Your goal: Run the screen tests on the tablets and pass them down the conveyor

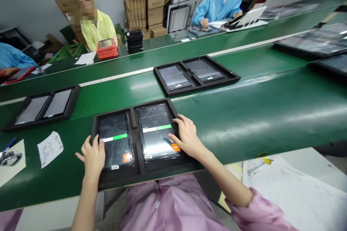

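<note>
In front of me on the green bench lies a black foam tray (135, 151) with two tablets side by side. The left tablet (115, 151) and the right tablet (157, 142) are lit, each showing a white and green bar and an orange square. My left hand (93, 157) rests at the tray's left edge, fingers spread, thumb by the left tablet. My right hand (188, 135) lies over the tray's right edge, fingers apart, with its thumb above the right tablet's screen. Neither hand is closed around anything.
More tablet trays lie ahead (196, 85), at left (74, 103) and at right (292, 50). A handwritten paper slip (51, 148), tape roll (12, 158) and blue pen (11, 143) are at left. Across the bench, people work near red cases (107, 50) and a black stack (134, 41).
</note>
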A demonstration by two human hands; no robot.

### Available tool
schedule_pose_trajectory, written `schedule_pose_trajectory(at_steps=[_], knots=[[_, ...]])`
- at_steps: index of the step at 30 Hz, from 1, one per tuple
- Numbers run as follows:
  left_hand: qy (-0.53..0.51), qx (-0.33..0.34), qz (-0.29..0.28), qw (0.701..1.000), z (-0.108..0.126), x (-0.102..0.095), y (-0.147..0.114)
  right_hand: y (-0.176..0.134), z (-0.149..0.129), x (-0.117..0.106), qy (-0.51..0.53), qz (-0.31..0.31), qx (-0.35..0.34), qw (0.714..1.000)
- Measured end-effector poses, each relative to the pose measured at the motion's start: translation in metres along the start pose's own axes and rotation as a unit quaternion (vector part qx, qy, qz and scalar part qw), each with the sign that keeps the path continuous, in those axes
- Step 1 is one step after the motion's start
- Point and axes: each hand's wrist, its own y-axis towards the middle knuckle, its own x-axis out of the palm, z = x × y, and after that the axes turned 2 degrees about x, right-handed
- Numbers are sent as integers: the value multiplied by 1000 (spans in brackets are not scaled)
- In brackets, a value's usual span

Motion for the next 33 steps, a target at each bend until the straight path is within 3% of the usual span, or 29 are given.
schedule_pose_trajectory(at_steps=[3, 5, 7, 9, 11, 13, 16, 21, 28, 33], knots=[[15, 36, -14, 999, 7, -3, -3, 9, -9, -6, -22, -69, -89, 993], [5, 108, -70, 992, 18, -8, 0, 19, -25, -8, -30, -124, -172, 977], [-33, 219, -163, 962, 32, -16, 11, 30, -42, -6, -25, -166, -234, 958], [-65, 314, -220, 921, 48, -22, 32, 38, -54, -3, -20, -189, -263, 946], [-66, 364, -200, 907, 62, -24, 60, 42, -57, -2, -21, -197, -272, 942], [-49, 371, -138, 917, 70, -21, 86, 47, -51, -6, -23, -200, -277, 940], [-39, 367, -87, 925, 69, -11, 111, 64, -28, -12, -28, -159, -258, 953], [-69, 370, -56, 925, 54, 3, 116, 109, 8, 2, 3, -15, -96, 995], [-86, 415, -105, 900, 56, 0, 110, 110, 14, 22, -40, 5, -42, 998], [-69, 407, -73, 908, 57, -9, 108, 107, 28, 18, 118, 7, -68, 991]])
